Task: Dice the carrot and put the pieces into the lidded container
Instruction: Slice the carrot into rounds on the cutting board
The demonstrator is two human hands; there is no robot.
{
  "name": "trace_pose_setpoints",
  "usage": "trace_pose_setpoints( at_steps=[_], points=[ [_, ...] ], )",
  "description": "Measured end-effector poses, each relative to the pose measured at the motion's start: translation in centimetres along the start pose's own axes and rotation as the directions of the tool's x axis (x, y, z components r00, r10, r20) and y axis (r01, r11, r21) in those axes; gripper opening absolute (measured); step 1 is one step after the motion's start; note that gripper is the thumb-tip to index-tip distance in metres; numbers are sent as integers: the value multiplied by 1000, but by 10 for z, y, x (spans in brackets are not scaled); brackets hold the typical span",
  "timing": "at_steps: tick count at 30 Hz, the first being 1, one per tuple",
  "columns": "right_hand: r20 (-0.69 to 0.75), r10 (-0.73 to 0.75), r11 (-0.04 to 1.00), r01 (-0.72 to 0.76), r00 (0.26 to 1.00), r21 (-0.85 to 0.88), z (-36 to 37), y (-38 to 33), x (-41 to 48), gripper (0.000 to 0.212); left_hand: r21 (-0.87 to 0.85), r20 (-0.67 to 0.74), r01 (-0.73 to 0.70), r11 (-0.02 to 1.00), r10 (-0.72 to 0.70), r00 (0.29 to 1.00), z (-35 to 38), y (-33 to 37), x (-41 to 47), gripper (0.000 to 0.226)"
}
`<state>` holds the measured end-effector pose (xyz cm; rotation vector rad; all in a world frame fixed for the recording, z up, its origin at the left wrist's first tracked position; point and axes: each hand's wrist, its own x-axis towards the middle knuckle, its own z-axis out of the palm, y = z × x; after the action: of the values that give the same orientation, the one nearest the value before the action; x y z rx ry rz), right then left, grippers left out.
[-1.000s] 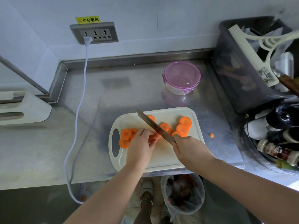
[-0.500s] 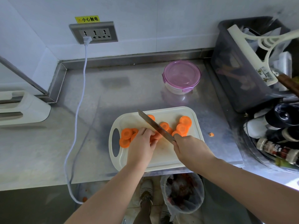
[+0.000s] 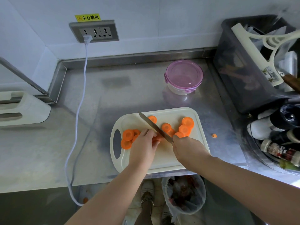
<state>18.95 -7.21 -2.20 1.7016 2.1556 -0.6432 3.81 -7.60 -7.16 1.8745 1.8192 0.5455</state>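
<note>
Several orange carrot rounds (image 3: 128,134) lie scattered on a cream cutting board (image 3: 186,113) at the counter's front edge. My left hand (image 3: 143,148) presses its fingertips on a carrot piece (image 3: 158,138) in the board's middle. My right hand (image 3: 188,149) grips the handle of a knife (image 3: 155,126), whose blade slants up and left across that piece. More rounds (image 3: 186,125) sit at the board's right. The round container with its purple lid (image 3: 183,75) closed stands behind the board.
One small carrot bit (image 3: 214,135) lies on the steel counter right of the board. A dark bin (image 3: 240,65) and seasoning bottles (image 3: 279,150) crowd the right side. A white cord (image 3: 78,114) hangs from the wall socket (image 3: 95,31). A lined waste bin (image 3: 184,194) stands below.
Both hands and the knife stay in nearly the same place over the carrot piece; no clear movement shows.
</note>
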Motion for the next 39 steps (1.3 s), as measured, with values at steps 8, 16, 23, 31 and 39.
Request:
trace_pose_setpoints(
  at_steps=[8,16,23,31,39],
  points=[
    [32,31,999,-32,999,23,9,3,10,13,-4,26,12,1000,-12,1000,-1,-1,0,16],
    [-117,-9,997,18,993,72,-12,13,-12,13,12,-40,-33,999,33,999,0,0,-5,19],
    [-63,-29,999,27,998,-42,-12,7,-20,14,9,-37,22,1000,-22,999,1,4,-3,18],
    [-29,-37,995,34,999,-94,-11,6,-21,16,0,-35,33,999,-33,999,1,6,-3,17],
    [-20,-22,997,20,1000,-68,-4,8,-16,19,-2,-29,32,999,-33,999,0,6,-3,16]
  ],
)
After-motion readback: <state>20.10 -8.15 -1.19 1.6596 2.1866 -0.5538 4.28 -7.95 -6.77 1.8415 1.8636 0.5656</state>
